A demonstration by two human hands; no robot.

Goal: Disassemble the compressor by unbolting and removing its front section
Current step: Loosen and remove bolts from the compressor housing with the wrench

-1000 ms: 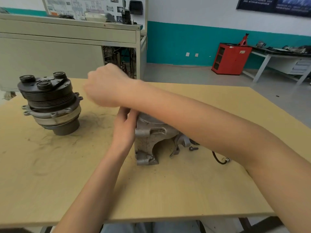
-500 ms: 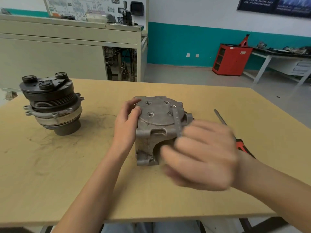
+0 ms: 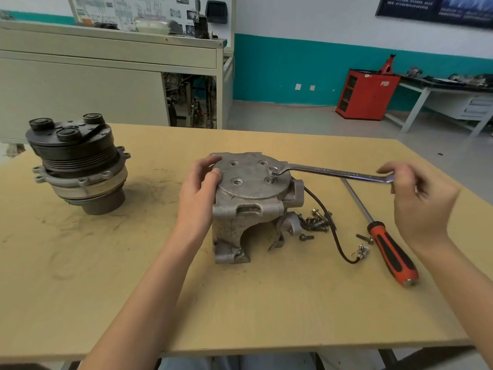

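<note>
While left hand [image 3: 197,201] grips 1 housing [image 3: 241,222] | right hand [image 3: 422,209] pinches 1 wrench [image 3: 333,172]

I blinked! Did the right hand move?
Yes. The right hand swung rightward, from in front of the compressor housing to beyond the screwdriver, holding the wrench.

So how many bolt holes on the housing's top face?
4 holes: far left, far right, near left, near right holding a bolt under the wrench. Left hand gripping the housing may hide others.
</note>
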